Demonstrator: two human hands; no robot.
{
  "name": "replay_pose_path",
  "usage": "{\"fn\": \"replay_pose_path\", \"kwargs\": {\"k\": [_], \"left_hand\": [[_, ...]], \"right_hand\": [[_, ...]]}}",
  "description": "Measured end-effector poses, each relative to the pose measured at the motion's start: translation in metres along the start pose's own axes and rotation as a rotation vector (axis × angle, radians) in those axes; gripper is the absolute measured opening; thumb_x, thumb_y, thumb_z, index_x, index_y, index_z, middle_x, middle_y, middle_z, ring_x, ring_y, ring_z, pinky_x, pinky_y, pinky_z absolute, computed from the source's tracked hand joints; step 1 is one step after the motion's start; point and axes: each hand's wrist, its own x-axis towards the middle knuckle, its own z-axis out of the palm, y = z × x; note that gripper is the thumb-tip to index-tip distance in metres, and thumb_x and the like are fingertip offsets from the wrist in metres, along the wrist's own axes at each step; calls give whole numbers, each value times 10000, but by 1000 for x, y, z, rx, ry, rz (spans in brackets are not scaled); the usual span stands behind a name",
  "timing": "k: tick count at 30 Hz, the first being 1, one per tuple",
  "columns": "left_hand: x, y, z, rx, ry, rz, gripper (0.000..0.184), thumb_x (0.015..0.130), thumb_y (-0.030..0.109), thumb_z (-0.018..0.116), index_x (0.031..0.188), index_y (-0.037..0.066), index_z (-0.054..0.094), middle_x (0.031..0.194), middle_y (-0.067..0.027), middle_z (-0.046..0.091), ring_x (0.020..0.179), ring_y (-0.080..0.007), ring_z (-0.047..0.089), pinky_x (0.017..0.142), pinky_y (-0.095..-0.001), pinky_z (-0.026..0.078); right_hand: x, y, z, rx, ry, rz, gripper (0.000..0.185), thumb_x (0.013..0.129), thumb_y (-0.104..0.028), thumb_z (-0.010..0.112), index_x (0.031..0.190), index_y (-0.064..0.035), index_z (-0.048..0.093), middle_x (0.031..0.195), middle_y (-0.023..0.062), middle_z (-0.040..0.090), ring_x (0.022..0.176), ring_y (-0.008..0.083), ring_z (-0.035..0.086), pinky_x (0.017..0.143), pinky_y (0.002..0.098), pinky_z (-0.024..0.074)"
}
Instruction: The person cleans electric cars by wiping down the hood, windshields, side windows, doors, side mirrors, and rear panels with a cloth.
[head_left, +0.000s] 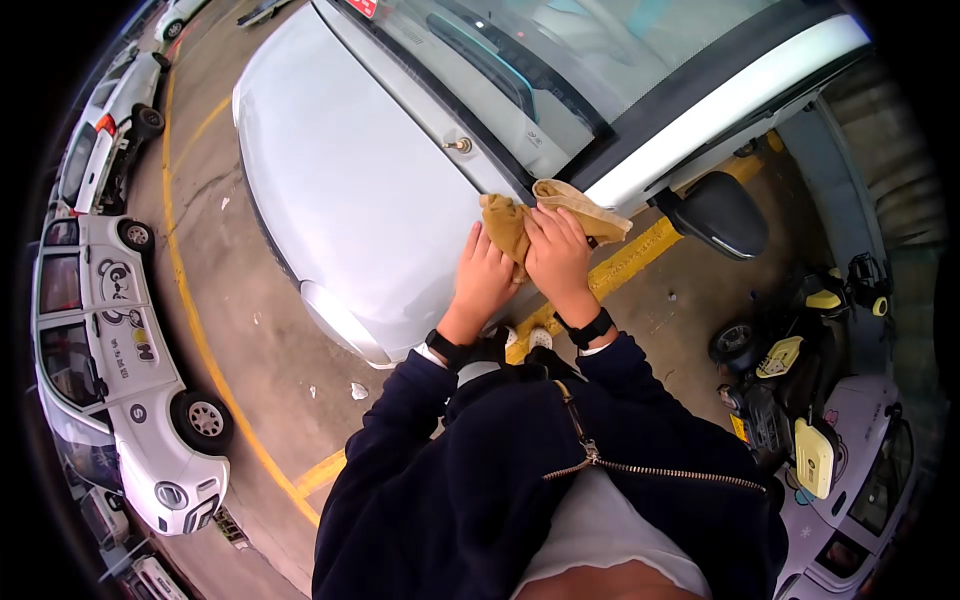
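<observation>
A tan cloth is bunched in both of my hands, over the rear corner of a white car's hood, beside the base of the windshield. My left hand is closed on the cloth's near-left part, its fingers partly covered by the fabric. Fingers bent, my right hand grips the cloth's folded right part, which spreads out past the knuckles. A small metal fitting stands on the panel below the glass. Both wrists wear black bands.
To the right, the car's black side mirror sticks out. Yellow lines mark the concrete floor. A scooter and a light purple car stand at lower right. White cars are parked along the left.
</observation>
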Motion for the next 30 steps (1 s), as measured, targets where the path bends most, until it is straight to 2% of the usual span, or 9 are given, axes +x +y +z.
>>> {"fn": "replay_pose_path", "kwargs": {"k": [7,11,12,16,19,22,25,28,30], "left_hand": [[-2,31,6,6,55,-163,620,708,174,658,1282,-7,511,1326,-207,493,1296,-401,403,1143,-551,209],[0,24,3,-149,135,-244,625,685,160,651,1279,14,522,1304,-172,529,1299,-341,420,1145,-570,180],[1,20,-4,-130,67,-226,616,679,157,654,1266,15,532,1291,-158,539,1309,-330,411,1149,-555,185],[17,13,-18,-92,18,-256,568,664,154,666,1204,6,574,1252,-130,560,1325,-310,396,1150,-518,213],[34,15,-3,-163,133,-279,544,656,158,674,1172,2,595,1225,-131,569,1311,-292,410,1143,-510,229],[32,11,3,-155,116,-234,526,654,175,686,1144,-1,610,1213,-149,569,1275,-299,441,1138,-510,236],[23,7,3,-188,14,-187,499,659,175,696,1120,1,619,1186,-165,574,1229,-318,472,1135,-516,240],[13,12,0,-273,114,-172,438,690,111,664,1113,8,620,1141,-156,599,1187,-326,504,1138,-533,230],[-1,24,5,-302,71,-135,424,696,95,656,1110,9,621,1136,-153,601,1182,-327,506,1137,-539,230]], "right_hand": [[7,25,-21,57,-154,-250,309,820,-97,537,1096,-5,644,1124,112,647,1147,247,577,1053,392,392],[42,30,-24,54,-278,-356,353,829,-103,523,1154,9,606,1207,137,609,1205,273,538,1073,403,376],[58,24,-29,112,-271,-301,371,834,-39,508,1193,3,592,1217,147,609,1201,287,544,1067,419,390],[128,20,-9,15,-193,-388,358,851,-58,485,1186,11,590,1246,157,593,1232,289,518,1089,429,358],[151,24,24,-101,-250,-422,352,861,-89,475,1174,2,609,1279,127,584,1280,260,477,1126,414,307],[136,26,52,-315,-372,-570,349,876,-153,476,1154,-35,653,1295,50,590,1326,193,423,1165,354,235],[110,18,36,-228,-330,-466,339,855,-140,489,1115,-7,659,1235,98,620,1263,209,487,1130,352,295],[79,8,7,-125,-331,-320,307,806,-106,521,1048,5,674,1137,118,655,1174,225,551,1072,357,360],[53,10,-9,-71,-335,-244,293,784,-99,536,1018,9,676,1094,115,664,1137,226,569,1048,360,379]]}}
